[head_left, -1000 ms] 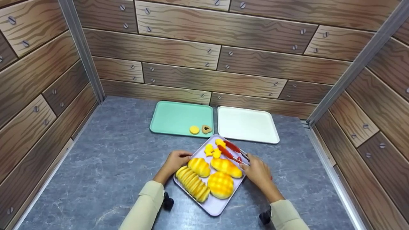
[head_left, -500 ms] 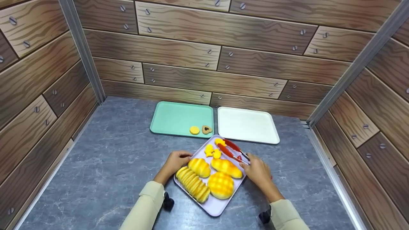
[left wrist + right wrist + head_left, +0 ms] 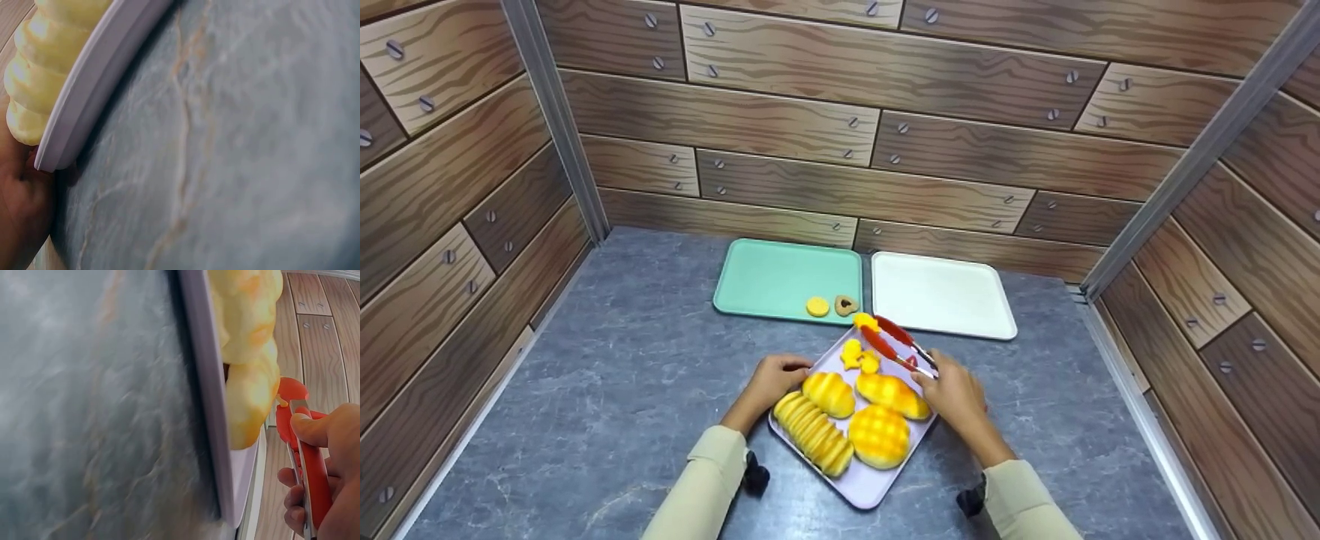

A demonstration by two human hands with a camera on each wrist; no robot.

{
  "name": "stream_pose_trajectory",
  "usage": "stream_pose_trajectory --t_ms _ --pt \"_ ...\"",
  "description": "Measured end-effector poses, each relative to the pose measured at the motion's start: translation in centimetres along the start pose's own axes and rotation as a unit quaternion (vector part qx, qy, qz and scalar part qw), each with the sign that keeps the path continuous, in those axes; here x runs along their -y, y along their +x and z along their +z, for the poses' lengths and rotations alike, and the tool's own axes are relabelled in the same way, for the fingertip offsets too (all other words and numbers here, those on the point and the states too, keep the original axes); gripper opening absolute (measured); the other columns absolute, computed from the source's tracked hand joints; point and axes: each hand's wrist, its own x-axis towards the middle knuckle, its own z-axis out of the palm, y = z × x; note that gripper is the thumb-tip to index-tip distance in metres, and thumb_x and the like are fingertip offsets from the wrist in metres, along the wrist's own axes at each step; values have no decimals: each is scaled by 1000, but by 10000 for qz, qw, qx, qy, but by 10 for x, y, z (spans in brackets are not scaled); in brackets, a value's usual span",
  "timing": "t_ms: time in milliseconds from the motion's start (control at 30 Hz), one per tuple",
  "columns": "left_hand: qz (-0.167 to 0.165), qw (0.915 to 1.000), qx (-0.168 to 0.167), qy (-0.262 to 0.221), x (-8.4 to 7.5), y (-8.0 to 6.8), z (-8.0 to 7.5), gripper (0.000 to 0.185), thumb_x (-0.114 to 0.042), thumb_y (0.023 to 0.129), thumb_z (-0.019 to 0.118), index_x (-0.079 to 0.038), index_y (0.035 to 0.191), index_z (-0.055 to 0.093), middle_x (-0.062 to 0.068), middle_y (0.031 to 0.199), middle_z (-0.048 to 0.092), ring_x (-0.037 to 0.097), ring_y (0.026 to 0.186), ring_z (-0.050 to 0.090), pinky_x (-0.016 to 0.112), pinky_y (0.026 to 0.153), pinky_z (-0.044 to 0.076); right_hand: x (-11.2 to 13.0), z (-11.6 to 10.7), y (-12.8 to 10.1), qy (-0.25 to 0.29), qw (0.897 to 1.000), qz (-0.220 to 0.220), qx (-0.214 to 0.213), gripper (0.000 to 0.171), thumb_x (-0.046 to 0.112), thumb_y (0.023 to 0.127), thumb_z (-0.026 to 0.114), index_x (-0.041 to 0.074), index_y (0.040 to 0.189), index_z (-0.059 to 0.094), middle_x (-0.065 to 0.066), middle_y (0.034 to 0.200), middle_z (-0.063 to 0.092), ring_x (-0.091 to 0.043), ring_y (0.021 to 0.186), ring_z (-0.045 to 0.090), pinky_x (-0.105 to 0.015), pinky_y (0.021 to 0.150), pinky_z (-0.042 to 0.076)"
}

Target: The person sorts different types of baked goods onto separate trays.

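Observation:
My left hand [image 3: 771, 381] holds the left edge of a pale purple tray [image 3: 864, 491]; in the left wrist view the hand [image 3: 22, 208] meets its rim beside a ridged bread. My right hand [image 3: 958, 394] grips red-tipped tongs [image 3: 889, 341], thumb along one arm in the right wrist view. At the tongs' tips, over the tray's far corner, is a yellow cookie [image 3: 865, 322]. More small yellow cookies [image 3: 853, 354] lie on the tray. Nearer me are a sliced loaf [image 3: 812, 433], a round checked bun [image 3: 879, 436] and two oblong breads, one of them a ridged bread [image 3: 829, 394].
Behind the tray, a green tray [image 3: 780, 274] bears a round yellow cookie [image 3: 817, 306] and a brown heart-shaped cookie [image 3: 846, 304] near its front right corner. A white tray [image 3: 943, 292] stands to its right. Wood-patterned walls enclose the grey table [image 3: 645, 360].
My right hand has moved the tongs away from me and slightly left, with the yellow cookie travelling at their tips. The left hand and the purple tray stay where they were.

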Motion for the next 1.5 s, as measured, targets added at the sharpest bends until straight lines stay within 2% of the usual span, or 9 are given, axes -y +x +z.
stream_pose_trajectory --t_ms 200,367,567,700,900,1133,1233,1367,1500 --pt "27 10000 -70 10 2 -1 1 19 -14 93 68 -11 108 79 6 110 76 26 109 67 44 96 52 17 7 10 70 9996 -236 -126 51 36 88 77 10 130 65 -15 120 71 -38 103 68 -57 86 51" --pt "88 9999 -56 -53 2 -1 0 19 -13 93 68 -9 108 79 6 109 76 26 110 67 44 97 52 35 14 21 210 9991 -348 -119 53 35 88 77 9 132 64 -16 123 70 -39 106 67 -57 88 51" --pt "37 9999 -3 -102 0 0 -2 21 -13 93 66 -8 110 79 6 110 76 27 113 67 45 100 50 57 26 38 238 9990 -363 80 58 34 89 76 8 138 60 -17 122 69 -39 106 66 -55 89 51" --pt "32 9999 11 -150 -1 0 -2 21 -13 94 66 -9 111 78 7 113 75 27 115 66 46 101 50 71 34 49 230 9991 -224 263 55 34 90 75 10 138 61 -13 122 70 -36 105 67 -54 87 51" --pt "103 9998 35 -145 0 0 -2 21 -13 94 67 -9 111 79 8 113 75 28 114 66 46 101 50 89 45 61 131 9981 -282 533 52 35 92 73 7 134 63 -11 117 71 -32 102 67 -50 87 51" --pt "131 9998 1 -130 0 0 -3 21 -13 93 67 -9 110 79 7 112 76 27 113 67 44 100 51 106 55 73 54 9973 -258 679 60 38 92 73 5 140 59 -14 132 66 -35 117 64 -50 100 49" --pt "196 9998 14 -106 0 0 -2 21 -12 92 67 -8 109 79 8 112 76 28 112 67 45 99 52 109 60 76 -118 9973 -382 613 58 38 91 73 4 136 62 -15 126 69 -35 112 66 -49 97 51" --pt "314 9995 -9 -82 1 1 -2 20 -10 92 67 -6 108 79 10 111 76 29 110 68 44 97 52 112 65 78 -265 9970 -512 515 47 38 90 75 6 123 69 -13 108 74 -35 99 69 -49 86 53" --pt "363 9993 -21 -94 2 2 -1 19 -11 92 68 -6 106 79 10 109 76 29 109 68 44 96 53 114 68 80 -197 9974 -404 566 46 37 89 75 6 123 69 -13 106 74 -35 97 69 -49 84 53"
